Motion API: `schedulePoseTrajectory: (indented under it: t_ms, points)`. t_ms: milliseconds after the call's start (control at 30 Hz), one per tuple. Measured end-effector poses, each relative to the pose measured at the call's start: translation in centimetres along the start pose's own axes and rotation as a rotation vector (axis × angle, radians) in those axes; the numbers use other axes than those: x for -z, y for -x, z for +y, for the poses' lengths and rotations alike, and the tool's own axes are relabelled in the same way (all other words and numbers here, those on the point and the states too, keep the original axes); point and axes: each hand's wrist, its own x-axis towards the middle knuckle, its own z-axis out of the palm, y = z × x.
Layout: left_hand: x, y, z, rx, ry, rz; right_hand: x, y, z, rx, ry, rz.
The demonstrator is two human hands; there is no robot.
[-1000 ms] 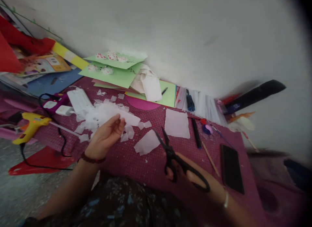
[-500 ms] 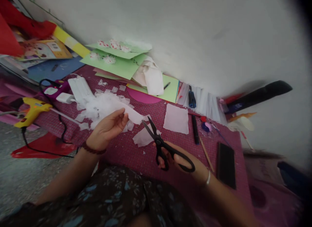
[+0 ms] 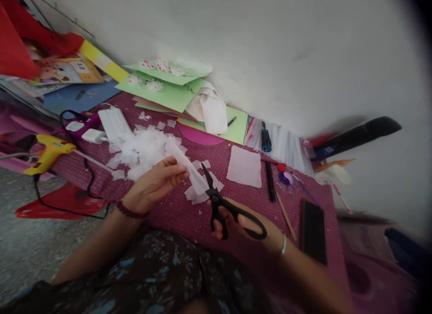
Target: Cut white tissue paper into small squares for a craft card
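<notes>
My left hand pinches a folded strip of thin white paper between thumb and fingers. The strip slants down to the right, toward the blades of black scissors. My right hand is closed round the scissors' handles, with fingers through the loops. The blades are parted, and the strip's lower end lies at them; whether they are cutting it I cannot tell. Beneath the strip are loose white paper pieces. A square white sheet lies flat to the right.
A heap of white paper scraps lies left of centre, beside a yellow glue gun and a power strip. Green cards stand by the wall. At right are a black marker, a cutter and a dark phone-like slab.
My left hand has moved slightly right and tilted the strip downward. The scissors have shifted a little left and down, so their blades now meet the strip's lower end.
</notes>
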Motion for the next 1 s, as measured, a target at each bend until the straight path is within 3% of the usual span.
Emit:
schedulePoseTrajectory:
  t_ms: [400, 600, 800, 1000]
  points:
    - [0.8, -0.7, -0.2, -0.065, -0.013, -0.086, -1.0, -0.5, -0.1, 0.044, 0.148, 0.112]
    - [1.7, -1.3, -0.5, -0.036, -0.058, -0.115, -0.2, -0.9, 1.1, -0.003, 0.004, 0.036]
    - [1.8, -1.5, -1.0, -0.045, -0.190, -0.184, 0.3, -0.8, 1.3, -0.042, 0.000, -0.001]
    - [1.9, -2.0, -0.9, -0.079, -0.142, -0.101, 0.1, -0.4, 0.8, -0.069, 0.043, -0.008]
